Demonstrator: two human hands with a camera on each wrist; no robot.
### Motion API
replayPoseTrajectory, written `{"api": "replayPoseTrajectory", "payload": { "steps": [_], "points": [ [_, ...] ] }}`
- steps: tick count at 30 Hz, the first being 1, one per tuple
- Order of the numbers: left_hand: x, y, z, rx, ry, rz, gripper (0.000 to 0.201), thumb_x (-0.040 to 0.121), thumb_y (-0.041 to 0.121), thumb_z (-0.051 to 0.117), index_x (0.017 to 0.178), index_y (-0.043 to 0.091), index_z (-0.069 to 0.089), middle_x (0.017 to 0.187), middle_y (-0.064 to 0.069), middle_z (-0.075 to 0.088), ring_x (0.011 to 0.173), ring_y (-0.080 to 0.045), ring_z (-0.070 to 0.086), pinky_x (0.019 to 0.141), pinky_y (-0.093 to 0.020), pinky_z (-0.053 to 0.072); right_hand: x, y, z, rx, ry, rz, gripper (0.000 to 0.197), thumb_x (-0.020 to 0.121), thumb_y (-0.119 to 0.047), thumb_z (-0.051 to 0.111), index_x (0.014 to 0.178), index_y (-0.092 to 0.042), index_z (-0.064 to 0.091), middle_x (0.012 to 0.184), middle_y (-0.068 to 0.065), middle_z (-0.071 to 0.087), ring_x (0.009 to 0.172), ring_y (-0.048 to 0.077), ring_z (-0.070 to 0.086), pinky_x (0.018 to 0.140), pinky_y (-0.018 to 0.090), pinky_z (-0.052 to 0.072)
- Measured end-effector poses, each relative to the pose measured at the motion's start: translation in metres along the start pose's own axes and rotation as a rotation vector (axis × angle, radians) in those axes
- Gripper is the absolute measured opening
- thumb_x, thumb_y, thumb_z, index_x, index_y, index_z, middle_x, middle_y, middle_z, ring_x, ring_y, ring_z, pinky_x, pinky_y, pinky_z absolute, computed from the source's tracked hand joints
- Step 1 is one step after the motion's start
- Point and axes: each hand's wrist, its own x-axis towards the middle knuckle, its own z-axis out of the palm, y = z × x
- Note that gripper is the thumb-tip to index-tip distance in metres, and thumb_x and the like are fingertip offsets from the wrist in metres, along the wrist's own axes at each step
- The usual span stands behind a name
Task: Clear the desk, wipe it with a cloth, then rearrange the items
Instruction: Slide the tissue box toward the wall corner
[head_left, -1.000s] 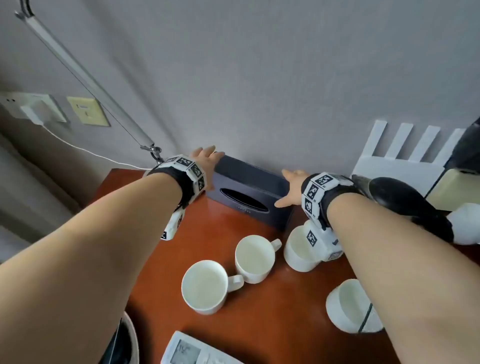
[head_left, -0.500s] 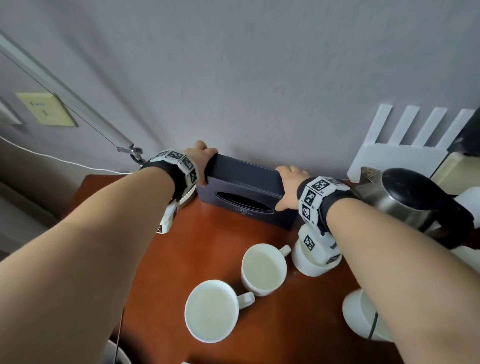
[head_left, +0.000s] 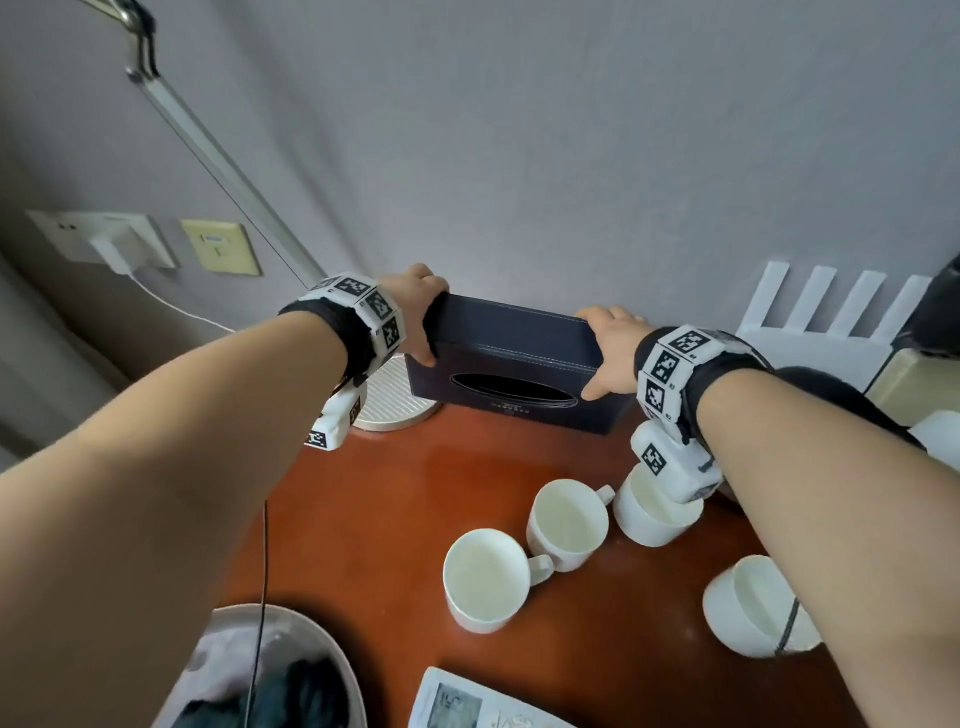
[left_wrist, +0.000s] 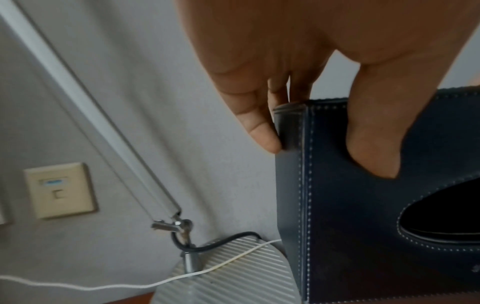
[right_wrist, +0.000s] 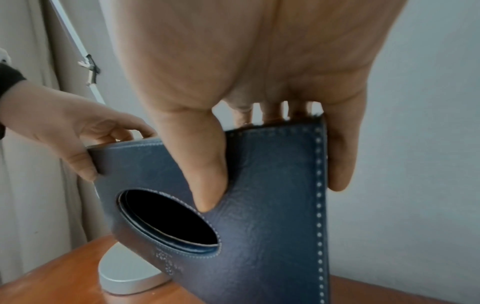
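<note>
Firmly gripped at both ends: navy tissue box, left hand and right hand curled round it. Tilted above the bench, mugs nearer than box.

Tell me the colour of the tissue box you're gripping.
Dark navy blue with pale stitching along the edges; the tissue box shows best in the right wrist view.

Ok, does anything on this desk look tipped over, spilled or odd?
Only the dark tissue box: it is tipped up, oval opening facing forward instead of upward, with the left hand and right hand gripping its top corners. The white cups stand upright; nothing spilled.
</note>
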Motion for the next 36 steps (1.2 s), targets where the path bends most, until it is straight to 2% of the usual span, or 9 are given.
{"api": "replayPoseTrajectory", "payload": {
  "steps": [8,14,18,23,28,33,36],
  "points": [
    [-0.082,-0.088,-0.010,0.058,-0.034,-0.114,0.079,0.067,0.033,0.080,0.134,0.015,0.042,0.134,-0.004,0.039,0.115,-0.027,0.053,0.094,-0.040,0.047,-0.028,-0.104,-0.006,-0.024,-0.007,-0.158,0.087,0.066,-0.031,0.081,0.137,-0.017,0.032,0.134,0.009,0.043,0.121,0.030,0.046,0.097,0.040,0.044],
    [-0.107,-0.158,0.014,0.045,-0.116,-0.173,0.083,0.069,0.023,0.080,0.139,0.012,0.037,0.142,-0.007,0.032,0.124,-0.029,0.047,0.100,-0.042,0.045,-0.027,-0.183,0.023,-0.038,-0.052,-0.209,0.088,0.065,-0.037,0.081,0.137,-0.017,0.033,0.131,0.008,0.045,0.119,0.028,0.048,0.096,0.040,0.045],
    [-0.097,-0.192,0.045,0.029,-0.150,-0.179,0.088,0.067,0.020,0.082,0.140,0.011,0.034,0.144,-0.007,0.030,0.124,-0.030,0.048,0.101,-0.042,0.044,-0.014,-0.215,0.048,-0.077,-0.052,-0.197,0.085,0.063,-0.040,0.080,0.132,-0.015,0.037,0.132,0.008,0.045,0.119,0.029,0.048,0.095,0.038,0.046],
    [-0.066,-0.215,0.079,0.013,-0.168,-0.165,0.090,0.068,0.013,0.081,0.142,0.009,0.031,0.146,-0.009,0.028,0.128,-0.030,0.045,0.103,-0.038,0.042,0.013,-0.233,0.077,-0.053,-0.103,-0.135,0.084,0.067,-0.037,0.079,0.134,-0.015,0.034,0.133,0.011,0.043,0.119,0.032,0.050,0.095,0.045,0.047],
    [-0.032,-0.232,0.095,0.047,-0.160,-0.130,0.088,0.059,0.012,0.084,0.134,0.014,0.038,0.137,-0.006,0.037,0.119,-0.033,0.053,0.097,-0.045,0.046,0.036,-0.240,0.095,-0.035,-0.118,-0.087,0.082,0.072,-0.034,0.076,0.137,-0.012,0.031,0.137,0.012,0.039,0.125,0.032,0.042,0.098,0.043,0.043],
    [-0.008,-0.236,0.088,0.059,-0.210,-0.091,0.091,0.066,0.008,0.082,0.141,0.010,0.033,0.145,-0.011,0.030,0.129,-0.034,0.043,0.105,-0.042,0.040,0.056,-0.244,0.088,-0.014,-0.163,-0.076,0.082,0.067,-0.039,0.077,0.132,-0.012,0.035,0.132,0.011,0.044,0.118,0.032,0.049,0.096,0.044,0.046],
    [-0.003,-0.239,0.085,0.112,-0.201,-0.086,0.088,0.067,0.011,0.082,0.141,0.011,0.034,0.145,-0.011,0.032,0.127,-0.036,0.044,0.104,-0.044,0.040,0.061,-0.245,0.087,-0.028,-0.177,-0.066,0.082,0.068,-0.038,0.076,0.132,-0.011,0.033,0.132,0.011,0.044,0.116,0.031,0.050,0.094,0.044,0.047]
  ]
}}
